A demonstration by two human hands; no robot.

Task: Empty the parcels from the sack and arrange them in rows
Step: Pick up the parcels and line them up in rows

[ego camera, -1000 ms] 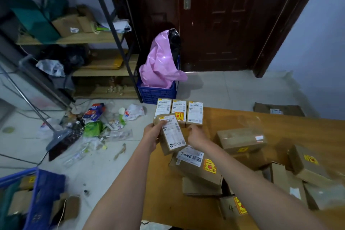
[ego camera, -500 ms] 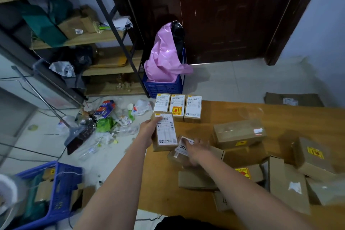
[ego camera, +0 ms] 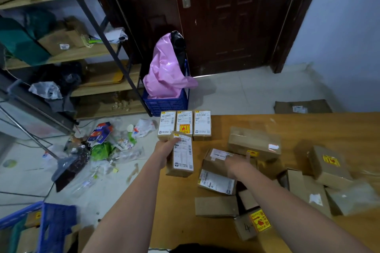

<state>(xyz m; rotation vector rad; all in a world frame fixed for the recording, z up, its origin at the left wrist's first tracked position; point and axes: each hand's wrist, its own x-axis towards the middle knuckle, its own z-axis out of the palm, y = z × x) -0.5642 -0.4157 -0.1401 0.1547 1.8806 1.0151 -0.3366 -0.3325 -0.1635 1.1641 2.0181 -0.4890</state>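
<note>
Since a second earlier the right hand (ego camera: 236, 163) had left the held parcel (ego camera: 180, 155) and gone right, onto a box (ego camera: 216, 159) in the loose pile at centre frame. The parcel had dropped from in front of the row to just below it. The left hand (ego camera: 165, 150) alone gripped that parcel by its left edge, fingers curled round it, label facing up. It sat just below a row of three parcels (ego camera: 185, 124) standing side by side at the table's (ego camera: 308, 127) upper left corner. The right hand lay over the box with a white label; its fingers were blurred, so whether they gripped could not be told. Other boxes lay scattered to the right. Litter (ego camera: 102, 144) covered the floor at left.
</note>
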